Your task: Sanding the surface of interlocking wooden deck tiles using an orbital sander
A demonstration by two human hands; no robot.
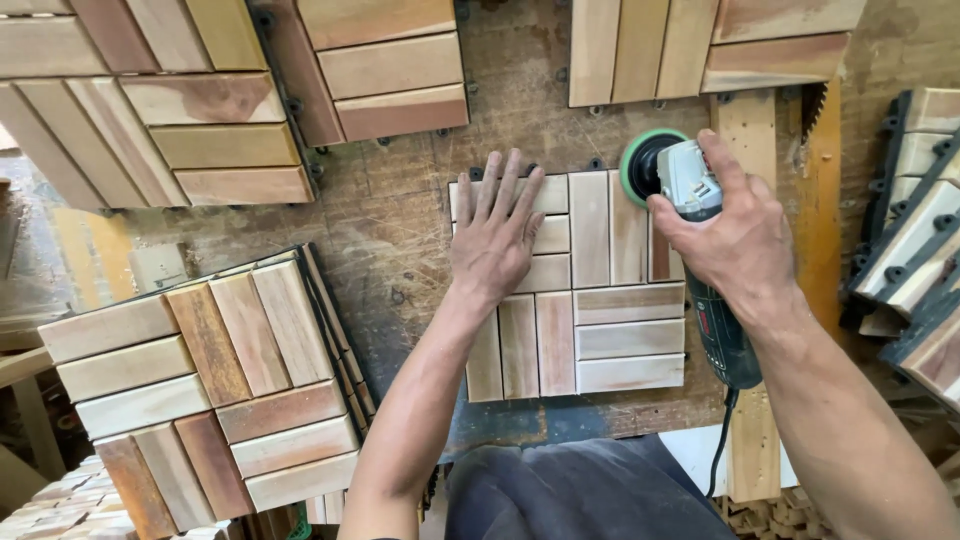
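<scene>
Head view, left hand [497,235] spread flat, fingers released, pressing on a wooden tile [590,300] lying on the scratched workbench [400,230], right hand [735,235] clenched around a sander [690,200], its green-rimmed disc [640,165] at the tile's top right corner, stacked tiles [215,385] well left

Tan checkered tile [590,320] — green-rimmed grey sander [680,185].

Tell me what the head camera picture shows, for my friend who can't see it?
A person's left hand presses flat on a square wooden slat tile on a scratched workbench, while the right hand grips a green-padded power sander at the tile's top right edge. Stacks of similar tiles lie around.
</scene>
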